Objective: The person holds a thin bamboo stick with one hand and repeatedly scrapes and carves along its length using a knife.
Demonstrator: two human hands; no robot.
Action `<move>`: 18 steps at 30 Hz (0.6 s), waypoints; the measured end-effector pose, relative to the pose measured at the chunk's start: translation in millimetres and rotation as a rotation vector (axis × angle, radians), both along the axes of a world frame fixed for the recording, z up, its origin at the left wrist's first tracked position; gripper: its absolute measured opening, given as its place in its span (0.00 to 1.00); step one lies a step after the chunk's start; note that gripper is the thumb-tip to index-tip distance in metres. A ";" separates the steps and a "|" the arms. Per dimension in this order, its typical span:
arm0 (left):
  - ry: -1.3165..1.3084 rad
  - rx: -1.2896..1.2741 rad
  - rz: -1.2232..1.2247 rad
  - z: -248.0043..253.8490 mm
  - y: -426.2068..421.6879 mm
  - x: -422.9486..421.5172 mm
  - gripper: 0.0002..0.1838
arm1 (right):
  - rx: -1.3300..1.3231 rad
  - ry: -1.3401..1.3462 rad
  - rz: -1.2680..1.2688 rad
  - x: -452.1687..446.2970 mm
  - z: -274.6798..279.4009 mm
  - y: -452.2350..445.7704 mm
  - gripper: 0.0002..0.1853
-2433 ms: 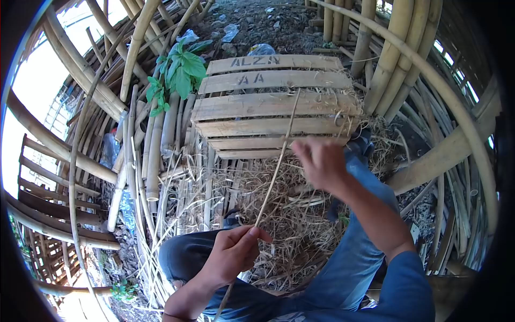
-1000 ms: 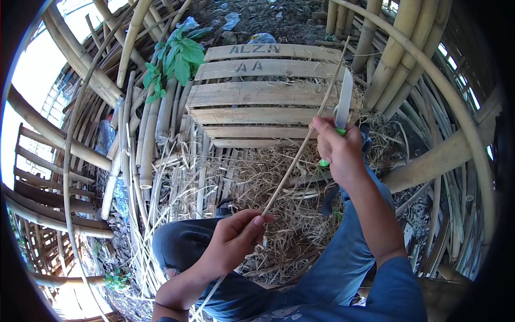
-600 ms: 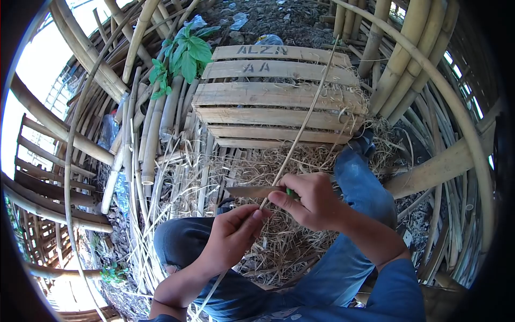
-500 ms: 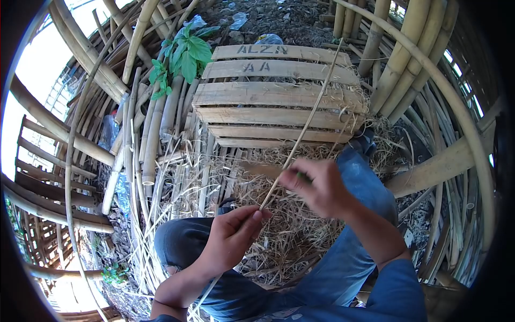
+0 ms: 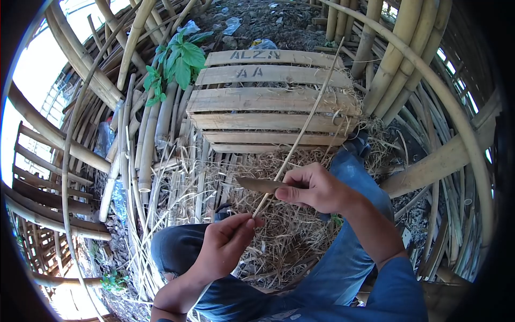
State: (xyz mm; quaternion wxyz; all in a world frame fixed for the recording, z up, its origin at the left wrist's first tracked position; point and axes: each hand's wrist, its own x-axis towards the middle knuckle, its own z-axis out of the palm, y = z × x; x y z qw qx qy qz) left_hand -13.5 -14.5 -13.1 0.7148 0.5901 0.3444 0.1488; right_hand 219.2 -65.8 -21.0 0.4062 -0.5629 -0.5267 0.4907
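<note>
A long thin bamboo strip (image 5: 308,122) slants from my lap up across the wooden crate. My left hand (image 5: 225,244) pinches its lower part between thumb and fingers, above my bent knee. My right hand (image 5: 314,189) is closed around a knife, its thumb along the near end of the blade. The broad, brownish knife blade (image 5: 256,184) points left and lies across the strip, just above my left hand. Most of the handle is hidden in my right palm. Whether the edge touches the strip I cannot tell.
A slatted wooden crate (image 5: 268,99) with stencilled letters stands ahead. Curly shavings (image 5: 289,247) cover the ground between my legs. Bamboo poles (image 5: 155,142) and a leafy green plant (image 5: 182,61) are at the left. Thick bamboo posts (image 5: 402,59) rise at the right.
My right hand has turned, and the knife, blurred before, now shows clearly across the strip. My left hand keeps its pinch on the strip. The whole view has shifted slightly.
</note>
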 end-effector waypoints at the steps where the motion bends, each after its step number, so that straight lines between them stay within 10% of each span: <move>1: 0.006 0.000 -0.003 0.4 0.0 -0.4 0.12 | -0.075 0.075 0.019 1.4 2.5 0.7 0.19; 5: 0.009 0.012 0.004 2.0 -1.0 -1.7 0.12 | -0.183 0.467 -0.132 17.5 0.7 5.4 0.17; 18: 0.012 -0.013 -0.007 1.6 -4.1 -3.2 0.11 | -0.258 0.305 -0.171 29.8 8.6 5.0 0.14</move>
